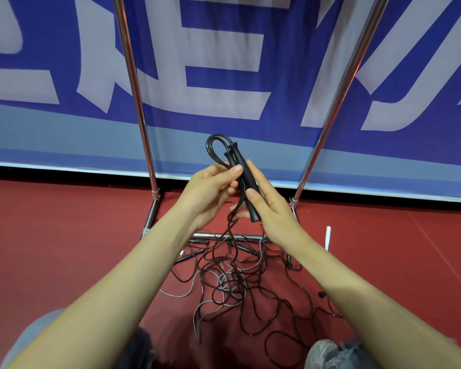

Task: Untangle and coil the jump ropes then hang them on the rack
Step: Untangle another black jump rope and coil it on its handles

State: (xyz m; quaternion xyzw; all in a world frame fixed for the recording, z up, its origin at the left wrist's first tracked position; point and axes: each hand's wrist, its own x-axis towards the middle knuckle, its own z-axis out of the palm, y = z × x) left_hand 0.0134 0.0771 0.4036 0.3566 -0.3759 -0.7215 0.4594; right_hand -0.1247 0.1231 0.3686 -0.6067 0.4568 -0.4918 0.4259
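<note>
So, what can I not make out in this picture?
- Rack: its top is cut off by the upper edge of the head view; no hanging bar shows.
- Rope tangle: the cords cross and both forearms cover parts, so the number of ropes is unclear.
- White piece: small and plain; handle or not, cannot tell.
- Black handles: the left hand and right hand hide their middle parts.

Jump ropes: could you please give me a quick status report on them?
Left hand and right hand both holding the black handles together. Cord trails down into the tangle of ropes on the floor. Rack just behind.
</note>
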